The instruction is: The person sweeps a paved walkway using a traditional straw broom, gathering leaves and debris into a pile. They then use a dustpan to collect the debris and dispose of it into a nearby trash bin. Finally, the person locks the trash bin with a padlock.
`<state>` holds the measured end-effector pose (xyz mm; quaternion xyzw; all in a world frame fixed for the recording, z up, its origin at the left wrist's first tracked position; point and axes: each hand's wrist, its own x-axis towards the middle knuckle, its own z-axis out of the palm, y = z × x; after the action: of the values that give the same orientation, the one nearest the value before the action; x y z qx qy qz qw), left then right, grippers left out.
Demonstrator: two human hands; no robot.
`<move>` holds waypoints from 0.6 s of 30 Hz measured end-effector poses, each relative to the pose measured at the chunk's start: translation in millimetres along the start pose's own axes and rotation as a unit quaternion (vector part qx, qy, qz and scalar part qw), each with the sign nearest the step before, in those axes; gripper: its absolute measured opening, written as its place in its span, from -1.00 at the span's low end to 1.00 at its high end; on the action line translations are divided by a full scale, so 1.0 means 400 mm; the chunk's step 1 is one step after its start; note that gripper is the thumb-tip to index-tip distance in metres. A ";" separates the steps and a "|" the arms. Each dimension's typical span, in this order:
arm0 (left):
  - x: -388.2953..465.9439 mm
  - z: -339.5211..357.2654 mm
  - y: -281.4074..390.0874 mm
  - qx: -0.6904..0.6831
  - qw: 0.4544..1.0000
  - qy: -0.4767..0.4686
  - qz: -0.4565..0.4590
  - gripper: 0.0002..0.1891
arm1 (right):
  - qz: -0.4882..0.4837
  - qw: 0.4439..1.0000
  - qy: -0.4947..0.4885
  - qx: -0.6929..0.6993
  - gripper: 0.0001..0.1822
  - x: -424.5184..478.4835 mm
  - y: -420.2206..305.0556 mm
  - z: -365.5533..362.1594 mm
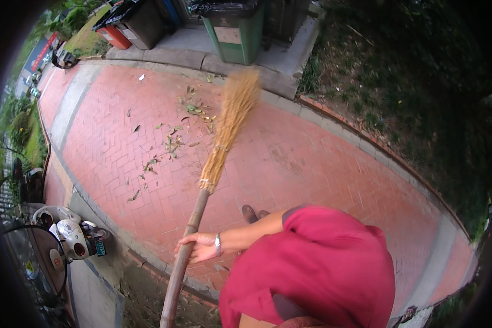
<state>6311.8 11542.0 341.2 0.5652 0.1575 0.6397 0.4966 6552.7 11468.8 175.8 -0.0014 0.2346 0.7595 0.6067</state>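
Note:
My right hand (199,247), with a metal band at the wrist, is closed around the wooden handle (192,223) of a broom. The broom's straw head (231,119) points away from me toward the green bin, its tip blurred. Below my hand the handle runs out at the lower picture edge. My left hand is out of view; only a bit of bare arm shows under the red sleeve. Several fallen leaves (173,143) lie scattered on the red brick paving (303,160), left of the broom. One of my brown shoes (250,214) shows beside my forearm.
A green wheeled bin (235,39) stands on a raised concrete step (168,57), with grey (141,28) and orange (115,37) bins farther left. A brick-edged kerb (352,133) borders planted ground at right. A white scooter (71,235) is parked at left.

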 end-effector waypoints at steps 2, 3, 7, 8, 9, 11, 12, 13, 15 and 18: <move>0.027 -0.030 -0.083 0.051 0.998 0.015 -0.018 -0.81 | -0.017 0.999 0.032 0.007 -0.83 0.005 -0.058 -0.031; 0.042 -0.058 -0.128 0.082 0.996 0.028 -0.024 -0.80 | -0.038 0.997 0.060 0.014 -0.82 -0.002 -0.096 -0.050; 0.119 -0.181 -0.337 0.321 0.945 0.047 -0.037 -0.77 | -0.137 0.981 0.133 0.033 -0.77 -0.072 -0.244 -0.100; 0.136 -0.214 -0.388 0.428 0.903 0.024 -0.031 -0.77 | -0.167 0.975 0.141 0.038 -0.75 -0.095 -0.280 -0.110; 0.144 -0.243 -0.439 0.542 0.840 -0.002 -0.014 -0.76 | -0.195 0.968 0.152 0.052 -0.71 -0.115 -0.319 -0.128; 0.153 -0.278 -0.533 0.719 0.690 -0.073 0.030 -0.75 | -0.253 0.950 0.179 0.040 -0.70 -0.192 -0.387 -0.126; 0.150 -0.280 -0.581 0.771 0.621 -0.129 0.053 -0.74 | -0.277 0.945 0.171 0.031 -0.71 -0.237 -0.425 -0.131; 0.139 -0.266 -0.620 0.796 0.573 -0.182 0.076 -0.73 | -0.297 0.941 0.163 0.025 -0.71 -0.282 -0.459 -0.145; 0.088 -0.169 -0.724 0.751 0.581 -0.307 0.062 -0.72 | -0.359 0.919 0.160 0.007 -0.73 -0.419 -0.543 -0.194; -0.023 0.036 -0.763 0.616 0.637 -0.450 -0.106 -0.61 | -0.462 0.858 0.214 -0.062 -0.74 -0.635 -0.653 -0.246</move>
<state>6462.9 11668.8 107.4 0.9377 0.3307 0.0034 0.1069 6832.8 11239.9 68.5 -0.3103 0.2834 0.3860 0.8212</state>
